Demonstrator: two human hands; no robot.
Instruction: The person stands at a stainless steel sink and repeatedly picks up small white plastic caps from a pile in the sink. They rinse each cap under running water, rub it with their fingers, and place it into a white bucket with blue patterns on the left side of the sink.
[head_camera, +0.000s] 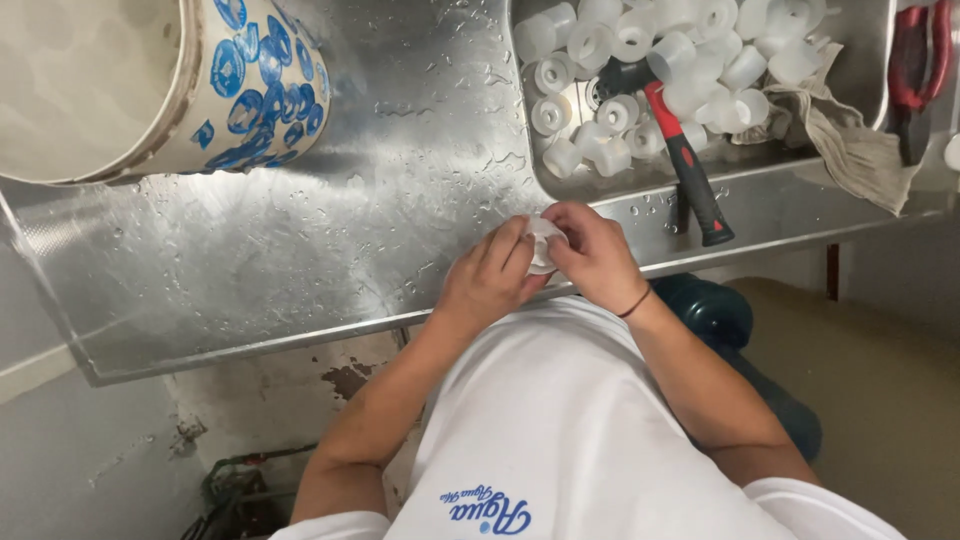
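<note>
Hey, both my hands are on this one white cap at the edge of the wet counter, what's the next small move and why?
Probably keep the white cap pinched by the left hand while the right hand works on it, over the steel counter. Both hands wrap it closely at the counter's front edge, the surface is beaded with water, and the other caps lie in the sink with the hammer.

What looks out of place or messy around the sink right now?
The hammer lies with its head among the white caps in the sink, handle jutting over the rim. A rag drapes over the same edge. Water beads the steel counter. Both hands, left hand and right hand, hold one white cap.
</note>
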